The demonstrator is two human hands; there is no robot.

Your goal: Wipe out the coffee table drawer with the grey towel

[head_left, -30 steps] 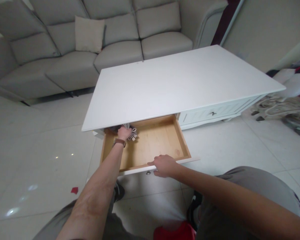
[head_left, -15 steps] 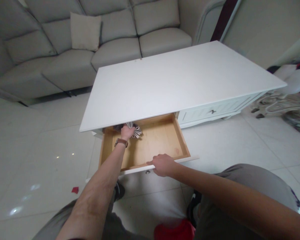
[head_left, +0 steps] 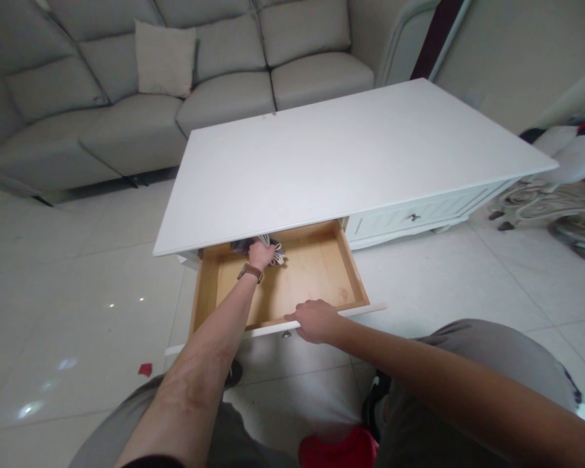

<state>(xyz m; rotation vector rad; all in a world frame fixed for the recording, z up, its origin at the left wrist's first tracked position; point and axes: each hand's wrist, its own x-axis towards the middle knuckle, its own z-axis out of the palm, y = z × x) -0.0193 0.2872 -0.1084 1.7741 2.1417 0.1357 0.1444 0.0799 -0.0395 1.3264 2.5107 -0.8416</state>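
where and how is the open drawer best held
Hold the drawer by the top edge of its white front, probably from the near side: that long, thin edge juts out past the tabletop, while the small knob sits lower.

This looks like a home's living room, shown by the long grey sofa [head_left: 234,91] with a pale cushion [head_left: 163,58] along the frame's top, the low white worktop [head_left: 331,162] with its pulled-out drawer [head_left: 316,266] at centre, and the glossy tiled floor [head_left: 102,260] at left.
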